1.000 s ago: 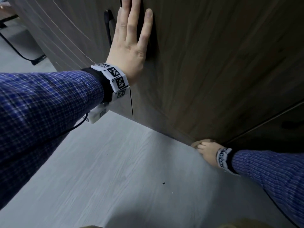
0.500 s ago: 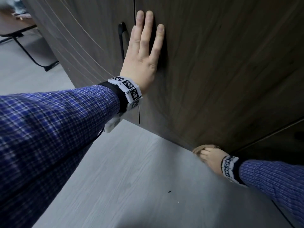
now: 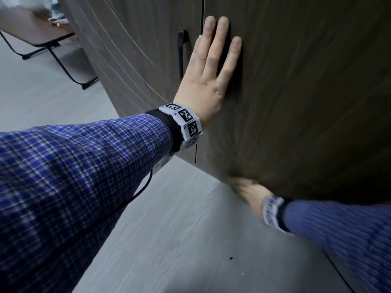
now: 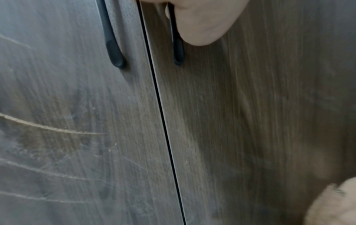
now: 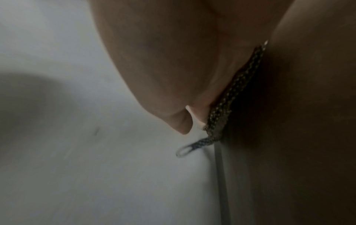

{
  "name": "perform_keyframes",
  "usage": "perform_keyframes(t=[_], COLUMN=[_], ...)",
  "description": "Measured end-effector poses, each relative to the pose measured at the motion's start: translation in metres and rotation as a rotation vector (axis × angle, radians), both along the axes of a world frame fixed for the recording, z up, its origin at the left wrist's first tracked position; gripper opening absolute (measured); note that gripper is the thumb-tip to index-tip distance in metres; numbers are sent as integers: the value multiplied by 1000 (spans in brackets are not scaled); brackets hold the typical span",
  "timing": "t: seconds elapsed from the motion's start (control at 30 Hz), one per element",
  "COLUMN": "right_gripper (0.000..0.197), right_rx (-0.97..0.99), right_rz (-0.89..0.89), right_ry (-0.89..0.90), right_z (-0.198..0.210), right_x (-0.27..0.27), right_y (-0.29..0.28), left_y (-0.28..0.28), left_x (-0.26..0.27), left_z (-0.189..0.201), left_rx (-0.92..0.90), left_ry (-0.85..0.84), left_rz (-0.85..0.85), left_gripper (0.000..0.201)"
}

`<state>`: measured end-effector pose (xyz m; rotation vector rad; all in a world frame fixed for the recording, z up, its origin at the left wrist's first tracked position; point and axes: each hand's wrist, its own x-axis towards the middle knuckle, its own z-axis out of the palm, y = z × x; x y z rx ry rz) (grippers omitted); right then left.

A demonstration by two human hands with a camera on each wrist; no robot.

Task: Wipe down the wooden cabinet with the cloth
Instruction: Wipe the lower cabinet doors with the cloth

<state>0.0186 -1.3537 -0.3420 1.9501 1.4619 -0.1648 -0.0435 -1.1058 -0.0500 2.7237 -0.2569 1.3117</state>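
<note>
The dark wooden cabinet fills the upper right of the head view. My left hand lies flat on its right door with the fingers straight, beside the seam and a black handle. The left wrist view shows the heel of that hand over a second handle. Low on the same door, my right hand is blurred by motion and presses the brown cloth against the wood. Only the cloth's edge and a hanging loop show; its fingers are hidden. The cloth also shows fuzzy in the left wrist view.
Grey plank floor runs under the cabinet's bottom edge. A table with thin black legs stands at the back left. The left door carries pale curved scratches. A black cable hangs from my left wrist.
My right hand has slid left along the bottom of the door with the cloth and is now blurred. The left hand stays pressed on the door; the camera has shifted.
</note>
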Motion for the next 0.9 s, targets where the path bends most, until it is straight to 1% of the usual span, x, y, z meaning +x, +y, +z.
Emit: perform_keyframes(t=[0.03,0.07,0.1,0.13,0.17,0.2,0.23,0.27,0.3,0.33,0.37,0.4,0.43,0.47,0.53,0.57,0.6,0.63,0.67,0.7,0.73,0.77,0.83,0.87,0.9], right_gripper=[85,81,74,59,53,58,57,62,74,77,73,71,72,72,70,69,69,69,69,67,66,64,62,63,63], right_rx=[-34,-194,-150,-217,-237,-303,-46,108,174,36,55,6,57,41,39,-26,-153,-258,-350,-438,-478,-505,-579,-529,-420], right_rz=[91,130,287,491,807,722,582,286,179,168,291,227,127,84,260,309,422,464,496,479,411,380,391,369,331], right_ry=[-43,-150,-211,-343,-443,-491,-363,-84,-61,-48,-48,-4,51,6,-221,-346,-489,-524,-499,-449,-393,-327,-318,-306,-274], right_z=[-51,-80,-89,-86,-75,-49,-1,49,57,82,106,125,130,143,142,130,115,102,91,87,89,88,88,91,94], right_x=[25,38,49,48,44,34,18,-8,-9,-17,-20,-25,-21,-20,-26,-30,-31,-31,-27,-22,-19,-16,-18,-23,-25], right_y=[-43,-77,-103,-106,-99,-74,-41,15,38,74,103,121,137,139,125,108,86,63,43,29,23,23,42,59,79], left_y=[0,0,-1,-1,-2,-3,-2,-2,-1,0,0,1,1,1,2,2,2,2,2,1,1,0,0,1,1], left_x=[0,0,0,1,1,2,2,2,3,3,4,4,5,5,5,4,4,4,3,4,4,4,6,6,6], left_z=[0,0,0,-1,-1,-1,-1,-2,-2,-3,-4,-5,-5,-6,-6,-7,-7,-7,-6,-7,-7,-7,-8,-8,-9], left_rx=[-4,-9,-9,-9,-12,-12,-7,2,9,11,12,14,15,12,16,23,28,26,19,15,14,17,16,16,19], left_ry=[2,2,-1,-6,-11,-14,-13,-13,-13,-12,-13,-18,-24,-27,-35,-31,-22,-14,-6,-1,1,2,0,-2,-4], left_rz=[-6,-7,-2,1,-4,-9,-3,7,10,-1,-10,-13,-15,-19,-16,-8,-7,-5,-2,0,2,4,-6,-12,-11], left_gripper=[66,67,67,66,66,66,66,66,64,61,58,56,54,53,53,54,55,56,56,57,57,57,57,56,55])
